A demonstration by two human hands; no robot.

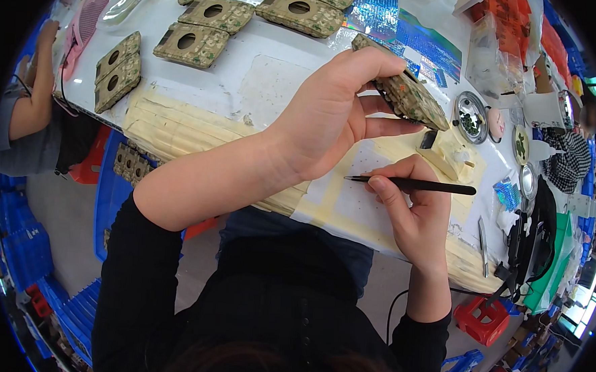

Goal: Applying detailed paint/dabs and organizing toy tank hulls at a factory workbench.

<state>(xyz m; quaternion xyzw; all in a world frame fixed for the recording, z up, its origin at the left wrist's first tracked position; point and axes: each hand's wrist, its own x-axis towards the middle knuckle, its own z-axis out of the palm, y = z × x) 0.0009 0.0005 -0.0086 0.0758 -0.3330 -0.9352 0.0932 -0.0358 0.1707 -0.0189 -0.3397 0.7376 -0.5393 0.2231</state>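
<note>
Head camera, looking down over a person in black sleeves who is sitting at a white worktable (278,57).

The left hand (329,113) is reaching up and across the table, its fingers curled around a flat, rectangular decorated case (410,97) covered in a green and brown pattern. It is gripping the case from the left side and holding it tilted in the air above the table, with the thumb lying along the case's underside.

The right hand (411,212) is sitting lower, just below the case, and pinching a thin black pair of tweezers (419,185) between thumb and fingers. The tool is lying nearly level, its pointed tip facing left toward the left wrist.

Under both hands, a white sheet edged with cream masking tape (351,202) is covering the near edge of the table.

Farther back on the table, several matching patterned cases (191,44), each with a round hole, are lying flat in loose rows. To the right are standing small round metal dishes (471,117) (holding what look like tiny green pieces), beside a blue shimmering sheet (414,34).

At the far left, another person's arm (29,98) is resting against the table's edge, well apart from the two working hands.
</note>
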